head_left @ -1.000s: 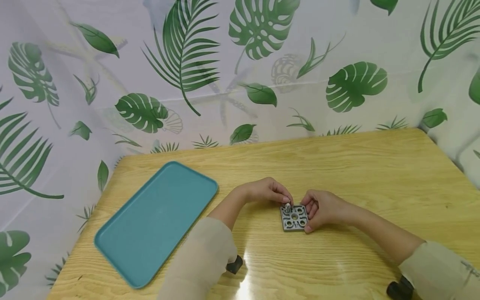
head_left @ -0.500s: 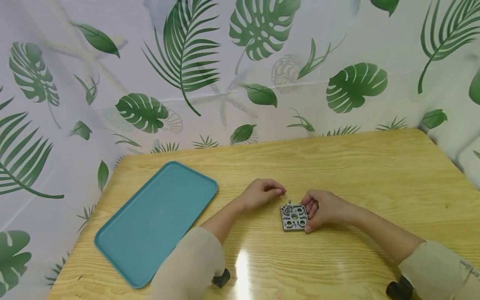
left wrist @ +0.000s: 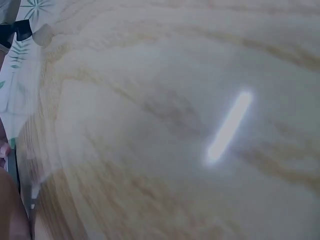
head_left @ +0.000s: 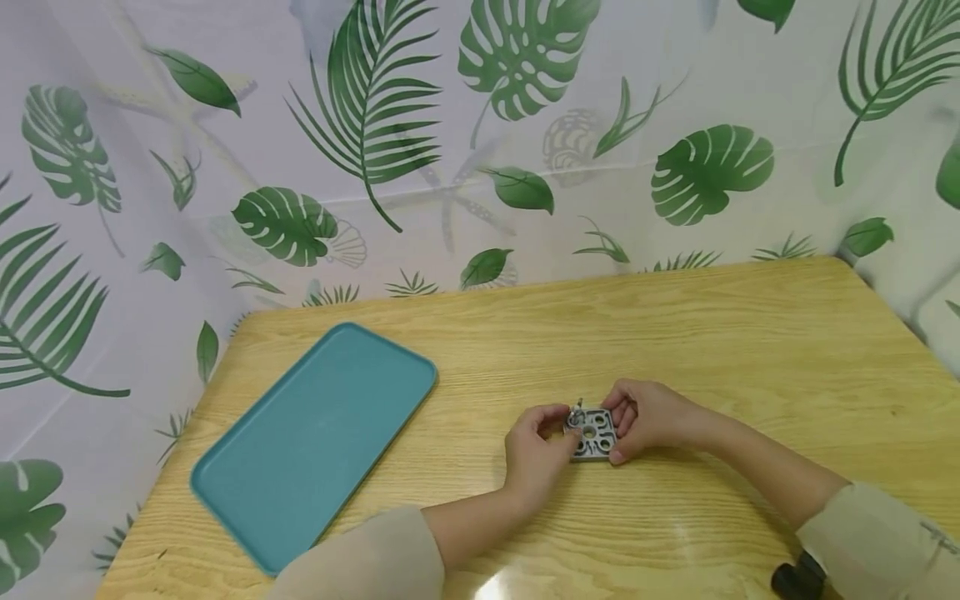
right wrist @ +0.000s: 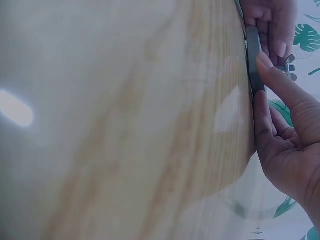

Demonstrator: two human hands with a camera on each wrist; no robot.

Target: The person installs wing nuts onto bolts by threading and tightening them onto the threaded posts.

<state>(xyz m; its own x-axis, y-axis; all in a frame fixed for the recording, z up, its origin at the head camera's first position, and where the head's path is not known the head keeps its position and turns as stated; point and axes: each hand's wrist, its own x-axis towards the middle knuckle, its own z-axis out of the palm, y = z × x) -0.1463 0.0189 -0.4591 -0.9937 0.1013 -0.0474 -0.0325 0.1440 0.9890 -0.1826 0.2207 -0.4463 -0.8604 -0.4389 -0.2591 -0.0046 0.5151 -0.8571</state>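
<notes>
A square grey metal plate (head_left: 595, 446) with several round holes lies on the wooden table (head_left: 720, 333). A small silver wing screw (head_left: 577, 413) stands up at its far left hole; its wings also show in the right wrist view as a winged end (right wrist: 290, 66). My right hand (head_left: 651, 419) grips the plate's right edge between thumb and fingers. At the left edge my left hand (head_left: 534, 454) holds the plate, thumb over its face and index finger by the far left corner. The left wrist view shows mostly tabletop, with part of a hand at its left border.
A blue-green rectangular tray (head_left: 315, 442) lies on the table to the left, beyond my left sleeve (head_left: 367, 554). Behind the table hangs a white cloth (head_left: 420, 242) with green leaf prints. A black wrist device (head_left: 799, 577) sits below the right sleeve.
My left hand first draws back from the wing screw to the left, then comes round to the plate's left edge. The right hand and the plate stay in place.
</notes>
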